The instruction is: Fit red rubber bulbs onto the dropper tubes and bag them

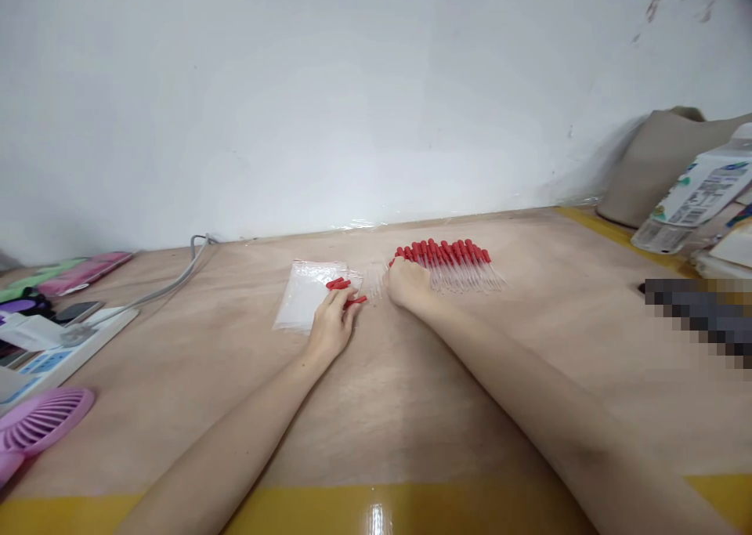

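Note:
My left hand [330, 325] is at the right edge of a stack of clear plastic bags [302, 294]. A red rubber bulb [356, 301] sticks out between its thumb and fingers. Just beyond the fingertips, more red bulbs [338, 283] rest on the bags. My right hand [409, 283] is closed at the left end of a row of glass droppers with red bulbs [450, 253]. Its fingertips are turned away, so anything inside them is hidden. Between the hands lie several thin clear tubes [374, 278].
On the left are a power strip [111, 327] with a grey cable [176, 284], phones and a pink fan [50, 419]. A plastic bottle [696, 194], a beige bag [646, 163] and a blurred dark object [699, 312] are on the right. A white wall [352, 112] backs the table.

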`<state>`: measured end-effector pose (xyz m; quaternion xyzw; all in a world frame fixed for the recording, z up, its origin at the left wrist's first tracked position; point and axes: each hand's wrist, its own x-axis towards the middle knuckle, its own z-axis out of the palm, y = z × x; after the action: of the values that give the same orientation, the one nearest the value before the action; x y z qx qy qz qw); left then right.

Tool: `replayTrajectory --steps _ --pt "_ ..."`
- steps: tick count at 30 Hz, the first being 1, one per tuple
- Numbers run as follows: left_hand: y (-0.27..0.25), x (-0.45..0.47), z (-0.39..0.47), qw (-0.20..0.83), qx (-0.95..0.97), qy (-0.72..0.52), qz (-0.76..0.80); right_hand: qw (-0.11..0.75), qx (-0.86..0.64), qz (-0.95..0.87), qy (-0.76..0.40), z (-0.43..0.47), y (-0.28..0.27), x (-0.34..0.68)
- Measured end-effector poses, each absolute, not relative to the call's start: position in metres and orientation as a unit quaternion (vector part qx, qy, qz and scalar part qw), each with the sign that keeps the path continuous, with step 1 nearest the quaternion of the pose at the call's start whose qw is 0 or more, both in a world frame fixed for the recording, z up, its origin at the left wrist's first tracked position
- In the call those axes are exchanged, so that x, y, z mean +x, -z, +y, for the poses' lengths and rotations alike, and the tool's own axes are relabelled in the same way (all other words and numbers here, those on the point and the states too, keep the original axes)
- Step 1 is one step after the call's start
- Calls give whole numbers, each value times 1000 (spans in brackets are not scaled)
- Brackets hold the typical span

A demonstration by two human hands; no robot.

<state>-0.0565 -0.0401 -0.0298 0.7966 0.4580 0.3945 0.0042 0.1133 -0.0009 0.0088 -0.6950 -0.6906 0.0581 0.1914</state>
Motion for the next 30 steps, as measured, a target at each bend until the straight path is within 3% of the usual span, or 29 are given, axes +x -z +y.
replayTrajectory --steps 5,9,13,18,30 --pt "31 -52 -45 -37 808 -408 425 376 -527 -762 -25 -34 20 165" --pt "25 -38 -64 11 823 -394 408 446 -432 -784 -25 -61 38 203" --pt "20 -27 -77 107 829 -363 413 436 -353 -828 3 -77 37 211" --pt "23 -24 -74 219 795 -351 443 401 -379 -834 27 -81 29 201" --pt "32 -26 -68 271 776 -374 430 368 -374 -851 -28 -82 31 196"
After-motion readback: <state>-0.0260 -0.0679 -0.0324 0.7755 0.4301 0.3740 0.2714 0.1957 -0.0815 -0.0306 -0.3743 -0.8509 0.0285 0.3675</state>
